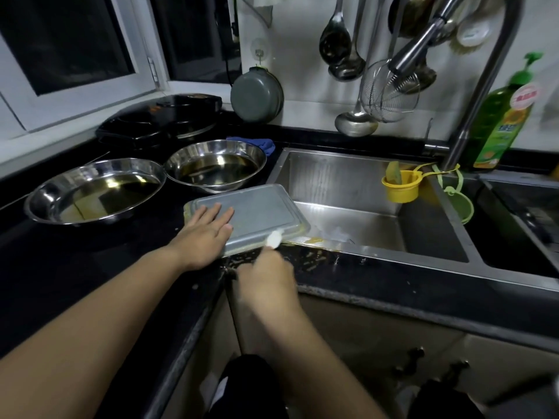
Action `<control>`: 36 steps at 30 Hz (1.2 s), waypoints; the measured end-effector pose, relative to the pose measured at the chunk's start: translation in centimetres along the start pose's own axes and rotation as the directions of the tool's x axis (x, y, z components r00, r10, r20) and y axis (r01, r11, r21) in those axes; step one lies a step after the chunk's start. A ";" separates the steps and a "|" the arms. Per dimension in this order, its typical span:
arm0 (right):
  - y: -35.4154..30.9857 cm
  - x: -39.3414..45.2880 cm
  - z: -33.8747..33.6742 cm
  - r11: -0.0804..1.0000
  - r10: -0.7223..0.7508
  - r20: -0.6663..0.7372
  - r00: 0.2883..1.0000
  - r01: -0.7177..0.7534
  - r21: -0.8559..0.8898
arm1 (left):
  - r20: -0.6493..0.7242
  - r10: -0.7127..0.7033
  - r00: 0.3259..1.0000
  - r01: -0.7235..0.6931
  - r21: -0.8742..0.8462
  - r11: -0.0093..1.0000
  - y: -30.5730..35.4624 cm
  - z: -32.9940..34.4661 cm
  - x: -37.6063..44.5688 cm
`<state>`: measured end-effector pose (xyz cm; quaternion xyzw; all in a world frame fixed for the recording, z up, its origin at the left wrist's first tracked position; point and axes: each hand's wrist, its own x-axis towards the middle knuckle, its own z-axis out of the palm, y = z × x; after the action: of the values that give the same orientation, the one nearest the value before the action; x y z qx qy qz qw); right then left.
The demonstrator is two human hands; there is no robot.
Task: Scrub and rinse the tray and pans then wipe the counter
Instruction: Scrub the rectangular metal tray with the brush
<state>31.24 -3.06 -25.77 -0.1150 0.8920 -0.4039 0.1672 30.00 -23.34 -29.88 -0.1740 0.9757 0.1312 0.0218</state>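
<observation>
We see the tray [260, 213] upside down: grey rect. metal, rounded corners, matte base up, yellowish residue along its near rim. It lies on the counter [75, 261] at the sink's [348, 189] left edge, right end overhanging the basin. Two round steel pans [93, 192] [216, 166] sit behind it on the counter, both w/ brownish liquid; the right one nearly touches the tray's far edge.

Counter is black, glossy, w/ crumbs & wet specks at the near sink corner. Steel double sink, tall faucet [472, 95], green soap bottle [502, 116], yellow cup [400, 186] in the basin, ladles & a strainer hanging on the white wall, dark window at left.

Our left hand [208, 234] lies flat on the tray's left end, fingers straight & together, pressing down. Our right hand [266, 276] is blurred, just below the tray's near edge, fingers curled round a whitish scrubber [274, 239] that touches that rim.
</observation>
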 end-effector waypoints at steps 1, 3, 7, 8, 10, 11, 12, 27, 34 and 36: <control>0.6 1.0 -1.0 1.000 0.014 -0.030 0.999 -0.014 -0.022 | 0.007 -0.023 1.000 0.023 -0.027 0.999 0.2 -0.1 -0.4; 1.3 3.3 -3.2 0.999 0.035 -0.055 0.998 -0.037 -0.033 | 0.006 -0.035 0.999 0.035 -0.054 0.998 0.7 -0.2 -0.7; 2.2 5.7 -6.8 1.000 0.000 0.066 0.998 0.000 -0.008 | 0.015 -0.021 1.000 0.022 -0.068 0.997 0.9 -0.7 -1.2; 2.9 5.6 -7.8 0.997 -0.020 0.118 0.993 0.028 -0.067 | 0.032 -0.004 0.999 0.006 -0.062 0.998 0.8 -0.8 -1.5; 3.5 4.8 -10.3 0.971 -0.048 0.225 0.973 0.098 -0.216 | 0.058 0.059 0.997 -0.058 -0.031 0.998 0.2 -1.3 -2.1; 3.8 4.7 -11.4 0.946 -0.063 0.282 0.957 0.147 -0.288 | 0.079 0.081 0.994 -0.080 -0.019 0.997 -0.2 -1.8 -2.5; 4.1 4.8 -12.2 0.918 -0.072 0.329 0.942 0.192 -0.348 | 0.105 0.091 0.990 -0.090 -0.008 0.996 -0.7 -2.3 -2.7; 1.7 12.4 -11.6 0.935 -0.178 0.300 0.937 0.256 -0.244 | -0.147 -0.011 0.989 0.021 0.067 0.998 2.6 0.0 -1.8; 3.8 8.3 -13.3 0.780 -0.143 0.474 0.869 0.394 -0.487 | -0.114 -0.043 0.993 0.058 0.127 0.990 2.9 0.2 -1.7; 2.4 10.7 -12.3 0.805 -0.172 0.438 0.882 0.382 -0.453 | -0.100 -0.048 0.994 0.061 0.132 0.989 3.0 0.2 -1.8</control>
<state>16.42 3.24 -22.15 -0.3630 0.8917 -0.1343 0.2347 30.67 -19.94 -29.12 -0.2047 0.9772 0.0558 -0.0101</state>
